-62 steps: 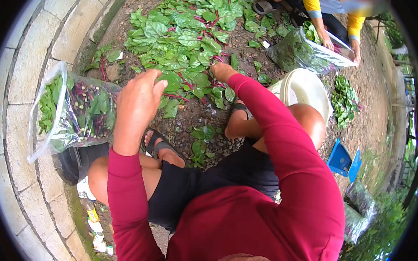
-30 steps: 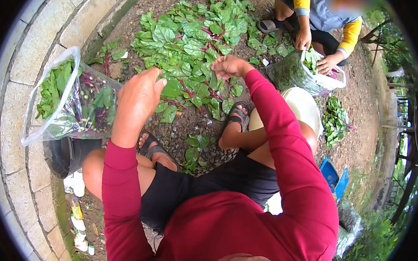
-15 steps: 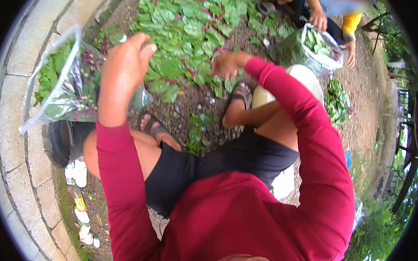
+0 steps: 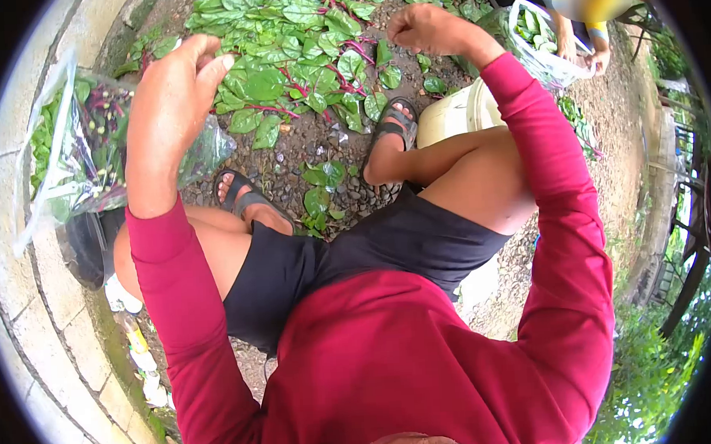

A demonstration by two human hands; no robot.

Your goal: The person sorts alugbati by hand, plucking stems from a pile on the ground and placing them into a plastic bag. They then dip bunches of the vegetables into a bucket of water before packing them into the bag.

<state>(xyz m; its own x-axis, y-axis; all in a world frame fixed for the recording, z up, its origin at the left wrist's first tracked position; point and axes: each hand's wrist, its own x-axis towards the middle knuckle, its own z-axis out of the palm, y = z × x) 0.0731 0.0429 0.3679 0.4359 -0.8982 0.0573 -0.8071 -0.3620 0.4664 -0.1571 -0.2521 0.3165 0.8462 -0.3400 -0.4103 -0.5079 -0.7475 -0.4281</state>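
Observation:
My left hand (image 4: 167, 111) is raised beside a clear plastic bag (image 4: 70, 147) of leaves and dark stems. Its thumb stands apart from bent fingers, and nothing shows between them. My right hand (image 4: 434, 30) is held above the ground at the right edge of the leafy greens (image 4: 285, 62), its fingers curled down and closed. Whatever those fingers may hold is hidden. The greens have broad green leaves with reddish-purple stems and lie spread on the soil in front of me. A few loose leaves (image 4: 316, 200) lie between my sandalled feet.
A pale bucket (image 4: 446, 116) stands by my right foot. Beyond it, a co-worker's hands (image 4: 582, 53) are at a plastic bag (image 4: 534, 39) of leaves. A stone-block wall (image 4: 66, 314) curves along the left, with a dark container (image 4: 83, 248) and several bottles beside it.
My right hand has moved up and right, away from the leaves. My left hand has shifted left and slightly down toward the bag. The co-worker's hands have come together at their bag's rim.

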